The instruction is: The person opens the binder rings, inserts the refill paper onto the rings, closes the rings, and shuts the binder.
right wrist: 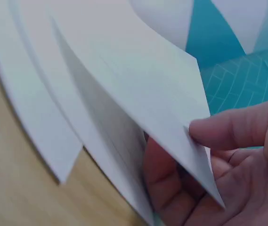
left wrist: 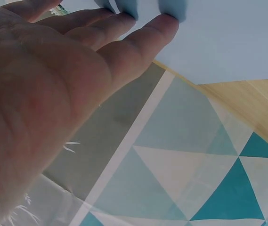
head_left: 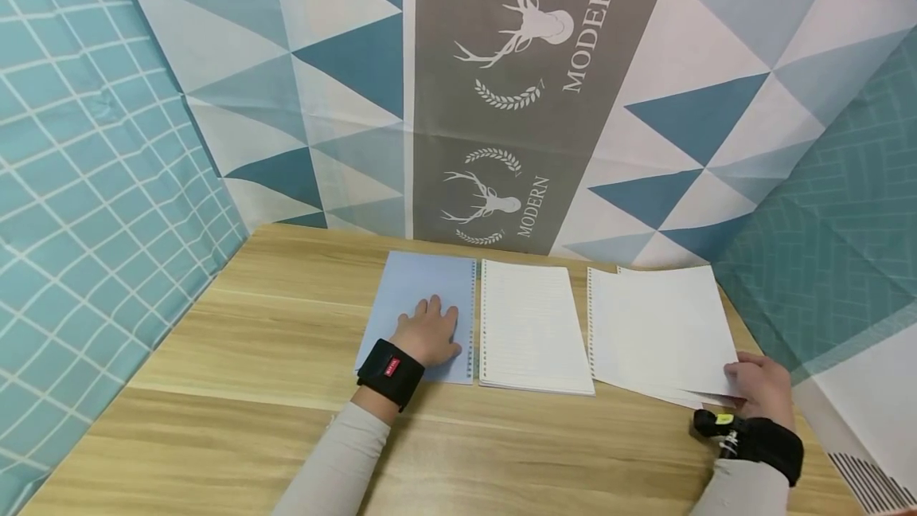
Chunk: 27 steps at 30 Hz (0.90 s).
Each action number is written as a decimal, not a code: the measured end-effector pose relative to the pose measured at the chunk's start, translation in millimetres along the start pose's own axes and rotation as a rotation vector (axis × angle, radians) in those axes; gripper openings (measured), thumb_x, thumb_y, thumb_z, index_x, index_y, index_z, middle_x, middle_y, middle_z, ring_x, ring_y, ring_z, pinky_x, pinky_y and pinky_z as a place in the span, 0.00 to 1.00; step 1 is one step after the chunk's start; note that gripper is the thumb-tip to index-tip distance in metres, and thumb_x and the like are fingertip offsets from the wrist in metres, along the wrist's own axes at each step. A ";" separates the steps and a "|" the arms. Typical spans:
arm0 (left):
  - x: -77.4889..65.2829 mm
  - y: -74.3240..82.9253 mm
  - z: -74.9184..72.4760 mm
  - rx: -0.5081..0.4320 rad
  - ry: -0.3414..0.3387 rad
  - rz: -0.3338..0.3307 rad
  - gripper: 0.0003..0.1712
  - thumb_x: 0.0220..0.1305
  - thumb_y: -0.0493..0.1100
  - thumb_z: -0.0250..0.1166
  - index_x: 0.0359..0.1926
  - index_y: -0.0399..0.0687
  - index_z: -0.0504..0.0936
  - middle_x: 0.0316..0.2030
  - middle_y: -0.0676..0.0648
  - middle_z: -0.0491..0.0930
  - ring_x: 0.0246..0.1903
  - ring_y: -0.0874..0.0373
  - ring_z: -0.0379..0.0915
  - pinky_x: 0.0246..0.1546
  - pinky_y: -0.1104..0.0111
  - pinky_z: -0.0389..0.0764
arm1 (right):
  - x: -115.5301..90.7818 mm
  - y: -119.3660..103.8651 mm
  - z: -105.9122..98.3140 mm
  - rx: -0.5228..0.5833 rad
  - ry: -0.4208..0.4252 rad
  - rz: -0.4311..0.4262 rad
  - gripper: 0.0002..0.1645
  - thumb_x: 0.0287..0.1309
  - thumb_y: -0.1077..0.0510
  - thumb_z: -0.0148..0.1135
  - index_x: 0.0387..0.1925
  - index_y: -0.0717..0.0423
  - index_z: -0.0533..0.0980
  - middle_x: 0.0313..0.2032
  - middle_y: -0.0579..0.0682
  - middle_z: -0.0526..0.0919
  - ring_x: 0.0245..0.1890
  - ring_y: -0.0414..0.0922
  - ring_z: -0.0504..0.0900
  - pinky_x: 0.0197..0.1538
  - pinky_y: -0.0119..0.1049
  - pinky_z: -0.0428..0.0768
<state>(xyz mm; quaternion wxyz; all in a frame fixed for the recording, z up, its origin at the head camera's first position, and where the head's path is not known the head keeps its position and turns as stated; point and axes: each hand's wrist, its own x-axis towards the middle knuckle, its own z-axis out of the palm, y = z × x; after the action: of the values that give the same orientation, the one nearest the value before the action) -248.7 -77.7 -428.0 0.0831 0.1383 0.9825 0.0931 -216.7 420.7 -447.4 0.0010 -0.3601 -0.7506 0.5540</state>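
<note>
My left hand (head_left: 427, 333) rests with spread fingers on a pale blue sheet (head_left: 408, 281) that has punched holes down its right edge. In the left wrist view, the fingertips touch its surface. At the right, my right hand (head_left: 765, 385) pinches the lower right corner of a white sheet of paper (head_left: 659, 325), thumb on top and fingers beneath. The right wrist view shows this sheet (right wrist: 157, 94) lifted and bent at its corner, with other sheets (right wrist: 44, 122) fanned out below it. Between the hands lies a stack of lined, hole-punched paper (head_left: 533, 325).
All the paper lies on a wood-grain table (head_left: 286, 325). A patterned cloth (head_left: 344, 86) with triangles and deer heads hangs behind it. Teal cloth (head_left: 831, 245) borders the right side, and a blue grid cloth (head_left: 86, 166) the left.
</note>
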 end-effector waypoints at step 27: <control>3.3 -1.7 -8.6 -0.074 -0.046 0.075 0.39 0.74 0.56 0.59 0.78 0.46 0.60 0.77 0.31 0.55 0.77 0.34 0.53 0.69 0.35 0.64 | 1.2 16.4 -16.6 0.933 -0.841 -0.053 0.32 0.75 0.74 0.31 0.52 0.51 0.82 0.48 0.49 0.86 0.48 0.46 0.86 0.49 0.41 0.86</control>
<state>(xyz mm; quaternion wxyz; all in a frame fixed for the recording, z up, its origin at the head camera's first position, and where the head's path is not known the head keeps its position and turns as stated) -253.9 -79.8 -420.5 0.1072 0.1738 0.9704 0.1293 -202.1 437.2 -455.1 -0.1236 -0.0545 -0.3749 0.9172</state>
